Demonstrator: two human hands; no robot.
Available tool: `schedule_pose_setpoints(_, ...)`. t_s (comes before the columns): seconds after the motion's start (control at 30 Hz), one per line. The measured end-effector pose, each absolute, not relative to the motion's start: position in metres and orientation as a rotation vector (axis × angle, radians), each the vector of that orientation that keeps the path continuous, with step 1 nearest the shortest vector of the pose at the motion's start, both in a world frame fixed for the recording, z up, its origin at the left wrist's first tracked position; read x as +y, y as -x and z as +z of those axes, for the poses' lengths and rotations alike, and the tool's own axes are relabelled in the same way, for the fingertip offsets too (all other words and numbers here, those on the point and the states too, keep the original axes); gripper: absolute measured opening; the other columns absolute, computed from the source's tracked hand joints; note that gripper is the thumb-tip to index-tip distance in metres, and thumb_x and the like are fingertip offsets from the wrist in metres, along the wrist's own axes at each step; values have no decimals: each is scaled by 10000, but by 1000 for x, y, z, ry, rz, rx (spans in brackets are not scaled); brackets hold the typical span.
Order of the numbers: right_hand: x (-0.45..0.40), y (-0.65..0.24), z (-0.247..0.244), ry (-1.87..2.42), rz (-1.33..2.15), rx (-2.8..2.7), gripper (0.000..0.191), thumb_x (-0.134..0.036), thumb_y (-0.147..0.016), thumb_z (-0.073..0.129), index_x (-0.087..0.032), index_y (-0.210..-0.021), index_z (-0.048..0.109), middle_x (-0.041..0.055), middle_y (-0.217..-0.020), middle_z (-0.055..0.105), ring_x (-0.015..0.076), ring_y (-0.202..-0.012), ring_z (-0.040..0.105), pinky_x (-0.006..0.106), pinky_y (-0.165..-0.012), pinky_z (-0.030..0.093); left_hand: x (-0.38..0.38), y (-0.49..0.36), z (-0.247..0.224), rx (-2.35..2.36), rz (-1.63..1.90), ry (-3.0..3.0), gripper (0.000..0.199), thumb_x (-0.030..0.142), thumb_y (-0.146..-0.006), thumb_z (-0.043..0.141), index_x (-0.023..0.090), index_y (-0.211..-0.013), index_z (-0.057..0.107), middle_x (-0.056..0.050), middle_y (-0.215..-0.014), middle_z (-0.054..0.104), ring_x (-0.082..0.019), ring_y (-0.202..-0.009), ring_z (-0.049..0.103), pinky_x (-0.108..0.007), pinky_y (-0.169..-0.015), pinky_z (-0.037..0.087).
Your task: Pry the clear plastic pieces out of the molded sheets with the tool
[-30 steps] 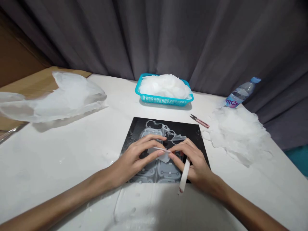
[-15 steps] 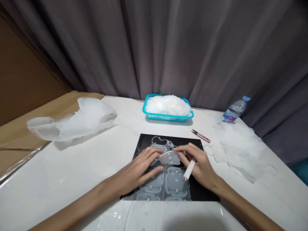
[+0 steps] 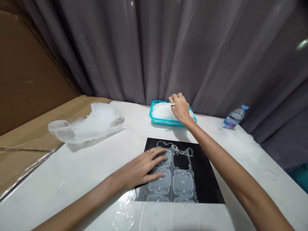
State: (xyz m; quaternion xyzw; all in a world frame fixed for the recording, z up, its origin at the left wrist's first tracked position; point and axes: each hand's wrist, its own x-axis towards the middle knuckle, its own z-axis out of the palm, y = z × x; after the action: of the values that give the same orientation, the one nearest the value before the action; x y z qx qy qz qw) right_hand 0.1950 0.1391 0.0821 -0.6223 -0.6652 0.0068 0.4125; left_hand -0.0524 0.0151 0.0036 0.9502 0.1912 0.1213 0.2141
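Observation:
My left hand (image 3: 144,166) lies flat with its fingers spread on the left part of a translucent plastic sheet (image 3: 171,179). The sheet has rows of rounded-square shapes, with a cut-out gap showing black near its upper right. It rests over a black mat (image 3: 207,183) and runs past the mat's front edge. My right hand (image 3: 180,107) is over the blue basket (image 3: 168,122), its fingers closed on a slim white-handled tool (image 3: 171,104) that points left. White translucent pieces (image 3: 162,111) fill the basket. Whether the fingers also hold a loose piece is hidden.
A crumpled translucent bag (image 3: 96,123) lies on the left of the white table (image 3: 96,170). On the right are thin whitish scraps (image 3: 240,144) and a water bottle (image 3: 234,117). Cardboard (image 3: 29,134) borders the left, and a grey curtain (image 3: 156,48) hangs behind.
My right hand has moved from the sheet up to the basket with the white-handled tool. The small translucent piece between my hands has left the sheet. My left hand has stayed on the sheet.

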Motion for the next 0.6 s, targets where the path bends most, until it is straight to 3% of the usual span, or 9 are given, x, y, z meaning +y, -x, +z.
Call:
schedule_pose_setpoints(0.07, 116, -197, 75, 1531, -34, -1690, 336, -342, -1097, 384, -183, -969, 650, 141, -1147, 621, 313, -1163, 523, 503, -1035, 409, 20, 56, 1, 531, 350, -2641, 552, 571, -1013, 594, 286, -1483, 544, -90, -1631, 467, -338, -1466, 484, -519, -1204, 429)
schedule_pose_setpoints(0.17, 62, -202, 57, 1331, 6, -1718, 556, -511, -1122, 203, -209, -974, 646, 97, -1044, 631, 272, -1080, 557, 479, -1041, 429, 26, 57, -1, 533, 319, -2617, 608, 626, -983, 608, 337, -1511, 526, -50, -1646, 458, -333, -1480, 473, -523, -1217, 413)
schedule_pose_setpoints(0.23, 22, -207, 43, 1261, 287, -1698, 594, -582, -1110, 178, -224, -998, 638, 63, -984, 636, 222, -960, 615, 393, -924, 497, 28, 56, -2, 544, 285, -2618, 645, 658, -974, 596, 365, -1540, 495, -34, -1671, 421, -328, -1509, 437, -529, -1230, 392)
schedule_pose_setpoints(0.3, -13, -211, 33, 1268, 654, -1716, 612, -611, -1101, 165, -224, -1041, 635, 24, -843, 614, 177, -721, 612, 331, -720, 513, 30, 54, -4, 547, 252, -2634, 682, 676, -974, 576, 387, -1577, 443, -28, -1700, 366, -320, -1536, 401, -529, -1244, 370)
schedule_pose_setpoints(0.47, -57, -218, 18, 1266, 916, -1863, 229, -406, -1043, 606, -216, -933, 672, 8, -872, 663, 151, -780, 671, 274, -726, 506, 29, 50, -8, 559, 258, -2659, 732, 693, -963, 577, 423, -1612, 369, -3, -1715, 316, -329, -1548, 382, -517, -1262, 340)
schedule_pose_setpoints(0.6, -59, -218, 12, 1205, 1003, -1933, 76, -292, -1005, 672, -225, -1006, 708, 18, -989, 694, 150, -872, 686, 251, -750, 533, 23, 45, -8, 627, 264, -2707, 771, 738, -949, 552, 389, -1615, 381, -7, -1714, 310, -330, -1565, 347, -506, -1293, 279)
